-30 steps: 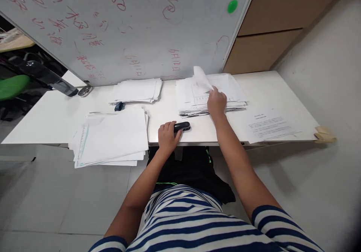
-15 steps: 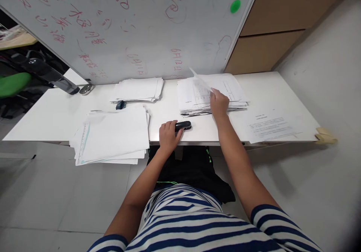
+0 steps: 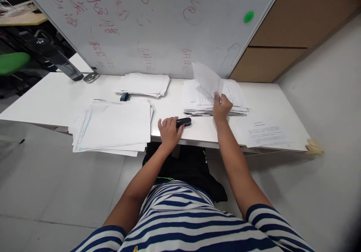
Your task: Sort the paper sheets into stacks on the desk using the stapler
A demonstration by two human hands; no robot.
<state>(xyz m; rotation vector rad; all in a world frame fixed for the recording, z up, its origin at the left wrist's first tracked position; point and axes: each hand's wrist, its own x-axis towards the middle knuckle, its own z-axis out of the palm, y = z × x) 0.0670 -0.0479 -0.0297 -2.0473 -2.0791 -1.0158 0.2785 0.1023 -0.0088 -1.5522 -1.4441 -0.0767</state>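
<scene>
Evidently, the left hand (image 3: 169, 132) curled its fingers around the black, rounded stapler (image 3: 184, 121); no paper showed at its exposed end. Beyond and right of the stapler, the right hand (image 3: 222, 108) pinched a thin white printed sheet (image 3: 208, 78), raised above a thick white paper pile (image 3: 191, 95) not yet worked through. Whether it was fully free was unclear.

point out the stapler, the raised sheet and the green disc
Stapler (image 3: 184, 121): head view, on its uncovered end.
Raised sheet (image 3: 208, 78): head view, near its middle.
Green disc (image 3: 249, 17): head view, on its middle.
</scene>
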